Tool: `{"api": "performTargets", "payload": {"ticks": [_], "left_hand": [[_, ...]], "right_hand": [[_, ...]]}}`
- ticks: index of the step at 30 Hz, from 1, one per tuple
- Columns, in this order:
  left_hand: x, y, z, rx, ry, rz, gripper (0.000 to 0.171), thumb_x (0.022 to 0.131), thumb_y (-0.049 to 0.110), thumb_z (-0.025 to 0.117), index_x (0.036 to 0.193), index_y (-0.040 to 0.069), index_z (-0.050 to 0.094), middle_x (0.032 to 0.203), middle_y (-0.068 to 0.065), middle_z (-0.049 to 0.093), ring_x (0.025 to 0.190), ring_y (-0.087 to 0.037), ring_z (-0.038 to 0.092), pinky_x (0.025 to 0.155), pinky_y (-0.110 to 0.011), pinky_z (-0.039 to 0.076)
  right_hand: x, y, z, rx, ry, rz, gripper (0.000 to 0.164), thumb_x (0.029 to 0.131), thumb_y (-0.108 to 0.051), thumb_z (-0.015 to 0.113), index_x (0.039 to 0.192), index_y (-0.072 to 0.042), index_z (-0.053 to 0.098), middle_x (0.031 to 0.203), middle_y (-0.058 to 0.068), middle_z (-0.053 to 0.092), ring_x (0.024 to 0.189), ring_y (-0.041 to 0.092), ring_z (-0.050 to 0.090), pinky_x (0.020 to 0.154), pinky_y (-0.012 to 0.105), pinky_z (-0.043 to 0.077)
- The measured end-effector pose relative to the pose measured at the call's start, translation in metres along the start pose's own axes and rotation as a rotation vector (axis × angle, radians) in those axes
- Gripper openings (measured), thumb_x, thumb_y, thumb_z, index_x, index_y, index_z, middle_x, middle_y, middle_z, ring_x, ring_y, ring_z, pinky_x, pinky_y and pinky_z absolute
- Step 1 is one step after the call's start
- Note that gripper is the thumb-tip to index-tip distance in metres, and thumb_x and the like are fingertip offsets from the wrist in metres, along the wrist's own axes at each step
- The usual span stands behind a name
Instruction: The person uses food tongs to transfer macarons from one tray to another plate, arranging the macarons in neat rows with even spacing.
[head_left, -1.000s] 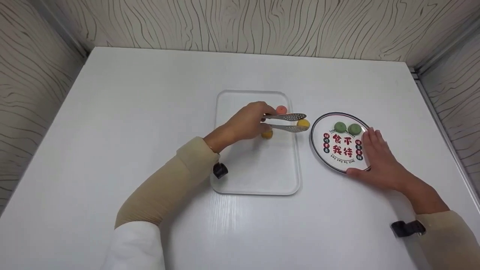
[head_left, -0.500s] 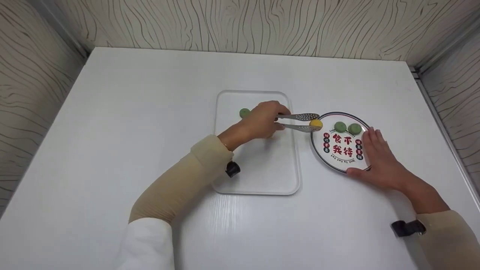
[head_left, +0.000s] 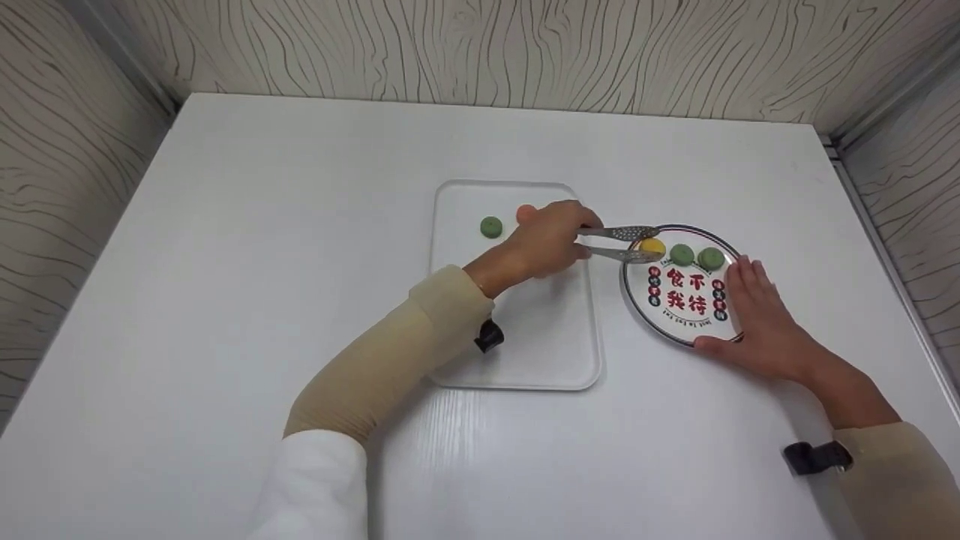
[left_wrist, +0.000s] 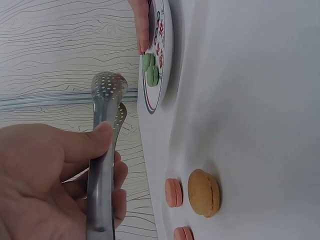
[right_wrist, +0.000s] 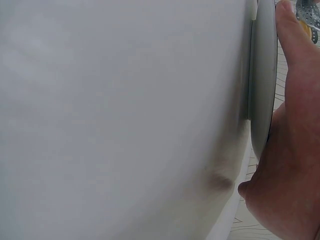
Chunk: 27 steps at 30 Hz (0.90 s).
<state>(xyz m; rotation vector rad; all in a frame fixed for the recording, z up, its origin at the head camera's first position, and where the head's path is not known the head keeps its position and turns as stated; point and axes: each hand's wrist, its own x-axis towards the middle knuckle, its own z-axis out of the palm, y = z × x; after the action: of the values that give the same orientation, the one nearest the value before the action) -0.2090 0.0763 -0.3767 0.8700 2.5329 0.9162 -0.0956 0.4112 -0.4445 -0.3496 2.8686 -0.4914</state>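
Note:
My left hand [head_left: 547, 238] grips metal tongs [head_left: 630, 232], whose perforated tips hold a yellow macaron [head_left: 652, 247] over the left rim of the round plate [head_left: 664, 324]. Two green macarons [head_left: 696, 257] sit side by side on that plate, just right of the yellow one. In the left wrist view, thumb and fingers wrap the tongs [left_wrist: 101, 185]; the yellow macaron is hidden there. My right hand [head_left: 769, 337] rests against the plate's right edge, fingers extended and thumb spread along the near rim. The right wrist view shows this hand [right_wrist: 295, 130] beside the plate's side [right_wrist: 262, 75].
A white rectangular tray [head_left: 532, 360] lies left of the plate. On it are a green macaron [head_left: 491, 227] and a pink one [head_left: 526, 214], partly behind my left hand. The left wrist view shows a brownish-yellow macaron [left_wrist: 203, 192] near two pink ones [left_wrist: 173, 192]. Patterned walls border the table.
My left hand has moved right, carrying the yellow macaron in the tongs from the tray's right edge to over the plate. The green macaron on the tray has come into view. My right hand stays put.

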Motion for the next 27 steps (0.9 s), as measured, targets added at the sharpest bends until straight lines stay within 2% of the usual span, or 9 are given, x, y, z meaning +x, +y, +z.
{"api": "performTargets", "payload": {"ticks": [7, 13, 19, 27], "left_hand": [[0.011, 0.008, 0.007, 0.102, 0.001, -0.057, 0.037, 0.097, 0.012, 0.071, 0.133, 0.013, 0.067, 0.127, -0.001, 0.065, 0.114, -0.011, 0.057, 0.099, -0.022, 0.046], [0.016, 0.007, 0.012, 0.118, 0.009, -0.096, 0.035, 0.097, 0.012, 0.071, 0.132, 0.015, 0.068, 0.125, 0.001, 0.066, 0.112, -0.01, 0.057, 0.1, -0.022, 0.046], [0.022, 0.005, 0.015, 0.151, 0.007, -0.109, 0.035, 0.097, 0.012, 0.071, 0.131, 0.015, 0.068, 0.124, 0.002, 0.066, 0.113, -0.011, 0.058, 0.101, -0.023, 0.046], [0.03, 0.004, 0.019, 0.207, 0.003, -0.091, 0.036, 0.097, 0.011, 0.071, 0.132, 0.013, 0.068, 0.124, 0.001, 0.067, 0.115, -0.012, 0.059, 0.1, -0.025, 0.046]], "right_hand": [[0.0, 0.003, 0.002, -0.001, 0.01, -0.009, 0.12, 0.091, -0.052, 0.071, 0.156, 0.012, -0.007, 0.162, 0.035, -0.012, 0.151, 0.045, -0.019, 0.121, 0.049, -0.013], [0.0, 0.002, 0.002, -0.005, 0.003, -0.002, 0.12, 0.09, -0.052, 0.071, 0.156, 0.012, -0.007, 0.162, 0.035, -0.012, 0.151, 0.045, -0.019, 0.121, 0.048, -0.014], [0.0, 0.001, 0.001, -0.004, 0.001, 0.0, 0.12, 0.09, -0.052, 0.071, 0.156, 0.013, -0.006, 0.162, 0.035, -0.012, 0.151, 0.045, -0.019, 0.121, 0.047, -0.014], [0.0, 0.002, 0.001, -0.005, 0.004, -0.009, 0.119, 0.091, -0.051, 0.071, 0.156, 0.013, -0.007, 0.162, 0.035, -0.012, 0.151, 0.045, -0.019, 0.121, 0.047, -0.014]]}}
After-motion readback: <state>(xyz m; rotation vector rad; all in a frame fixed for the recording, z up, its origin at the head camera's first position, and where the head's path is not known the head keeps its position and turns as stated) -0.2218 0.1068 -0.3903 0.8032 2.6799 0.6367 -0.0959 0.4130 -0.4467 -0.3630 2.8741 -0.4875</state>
